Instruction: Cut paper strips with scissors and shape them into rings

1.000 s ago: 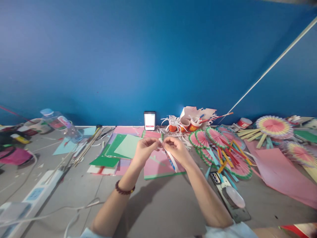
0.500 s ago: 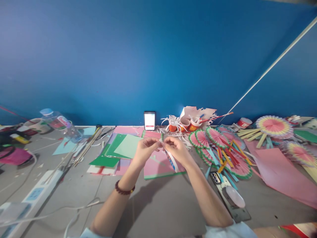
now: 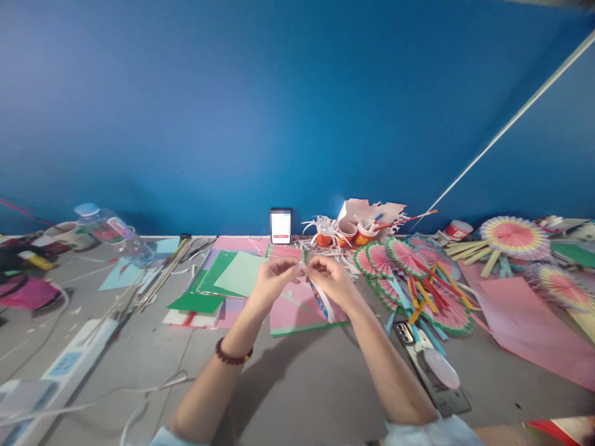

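Note:
My left hand (image 3: 277, 280) and my right hand (image 3: 331, 280) meet fingertip to fingertip over the table, both pinched closed. A thin white strip (image 3: 324, 298) with a blue patterned part hangs in a loop below my right hand's fingers. Its upper end runs in between the fingertips of both hands, where the exact grip is too small to make out. Beneath the hands lies a pink paper sheet (image 3: 290, 314) with a green edge. Just behind them is a pleated pink-and-green striped paper (image 3: 286, 250).
A phone (image 3: 281, 226) stands against the blue wall. Rightward are paper cups (image 3: 365, 232), pleated paper fans (image 3: 406, 257) and another phone (image 3: 432, 371). To the left lie green sheets (image 3: 198, 301), thin sticks (image 3: 165, 275), a bottle (image 3: 114, 229) and a power strip (image 3: 69, 362).
Almost nothing differs. The fingertips shift very slightly around the strip's end, and the strip still hangs below my right hand.

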{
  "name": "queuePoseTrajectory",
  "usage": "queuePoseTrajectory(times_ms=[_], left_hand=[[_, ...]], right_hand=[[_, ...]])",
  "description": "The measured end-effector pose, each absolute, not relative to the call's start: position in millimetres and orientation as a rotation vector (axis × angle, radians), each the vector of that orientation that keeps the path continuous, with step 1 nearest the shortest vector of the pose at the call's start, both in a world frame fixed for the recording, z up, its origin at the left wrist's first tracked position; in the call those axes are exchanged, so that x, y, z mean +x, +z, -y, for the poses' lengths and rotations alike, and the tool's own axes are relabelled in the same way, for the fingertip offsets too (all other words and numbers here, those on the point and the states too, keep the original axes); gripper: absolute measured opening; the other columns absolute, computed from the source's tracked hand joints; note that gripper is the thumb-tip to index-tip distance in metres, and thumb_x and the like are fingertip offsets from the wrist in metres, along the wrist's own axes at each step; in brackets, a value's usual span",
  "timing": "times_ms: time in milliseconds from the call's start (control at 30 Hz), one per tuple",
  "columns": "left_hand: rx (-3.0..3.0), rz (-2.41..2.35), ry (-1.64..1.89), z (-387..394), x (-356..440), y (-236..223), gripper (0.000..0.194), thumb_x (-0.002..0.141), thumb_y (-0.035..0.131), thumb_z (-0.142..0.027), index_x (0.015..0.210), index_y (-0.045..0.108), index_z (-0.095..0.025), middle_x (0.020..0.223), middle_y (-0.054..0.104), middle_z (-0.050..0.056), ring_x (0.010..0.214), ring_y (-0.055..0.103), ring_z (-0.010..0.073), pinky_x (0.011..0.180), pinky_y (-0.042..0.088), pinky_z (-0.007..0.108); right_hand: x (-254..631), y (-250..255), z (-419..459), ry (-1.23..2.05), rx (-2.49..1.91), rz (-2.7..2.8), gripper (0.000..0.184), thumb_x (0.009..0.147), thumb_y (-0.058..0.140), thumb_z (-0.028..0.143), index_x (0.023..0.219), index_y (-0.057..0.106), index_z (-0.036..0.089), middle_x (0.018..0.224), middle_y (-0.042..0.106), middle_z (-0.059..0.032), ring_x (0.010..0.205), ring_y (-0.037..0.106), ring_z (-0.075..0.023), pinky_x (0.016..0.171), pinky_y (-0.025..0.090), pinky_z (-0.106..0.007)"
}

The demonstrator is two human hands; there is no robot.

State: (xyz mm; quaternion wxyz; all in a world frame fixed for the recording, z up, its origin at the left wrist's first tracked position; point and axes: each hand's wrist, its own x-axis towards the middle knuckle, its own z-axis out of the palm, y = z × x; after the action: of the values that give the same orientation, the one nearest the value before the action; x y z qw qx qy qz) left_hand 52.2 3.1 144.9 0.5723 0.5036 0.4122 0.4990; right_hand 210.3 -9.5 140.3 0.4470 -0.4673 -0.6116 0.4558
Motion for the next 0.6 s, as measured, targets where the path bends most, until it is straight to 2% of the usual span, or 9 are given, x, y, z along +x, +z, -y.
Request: queuePoseTrajectory(times_ms=[200,400,600], left_hand=[[1.245,-1.019,1.185,-5,52,139,0.026,0.064,0.076,-0.042,0.068,0.074,-0.016,0.066,0.070,0.005,0.058,0.061,0.0154,0.056,0.051,0.025],[1.291,-1.056,1.199,-7,48,140,0.025,0.066,0.074,-0.041,0.060,0.072,-0.017,0.059,0.068,0.003,0.053,0.056,0.0124,0.054,0.046,0.023],[1.296,-1.074,1.197,-7,45,145,0.026,0.064,0.075,-0.042,0.056,0.070,-0.017,0.056,0.067,0.004,0.051,0.055,0.0132,0.052,0.044,0.023]], right_hand=[[208,143,11,1.168,-1.177,1.515,0.018,0.079,0.058,0.037,0.078,0.057,0.019,0.070,0.058,0.0016,0.063,0.057,-0.0132,0.056,0.043,-0.023],[210,148,12,1.193,-1.176,1.566,0.020,0.077,0.061,0.038,0.078,0.058,0.019,0.074,0.060,0.0003,0.067,0.059,-0.0139,0.059,0.046,-0.024],[211,151,14,1.273,-1.162,1.554,0.019,0.078,0.062,0.036,0.079,0.057,0.018,0.073,0.062,-0.0005,0.064,0.061,-0.0135,0.059,0.048,-0.025]])
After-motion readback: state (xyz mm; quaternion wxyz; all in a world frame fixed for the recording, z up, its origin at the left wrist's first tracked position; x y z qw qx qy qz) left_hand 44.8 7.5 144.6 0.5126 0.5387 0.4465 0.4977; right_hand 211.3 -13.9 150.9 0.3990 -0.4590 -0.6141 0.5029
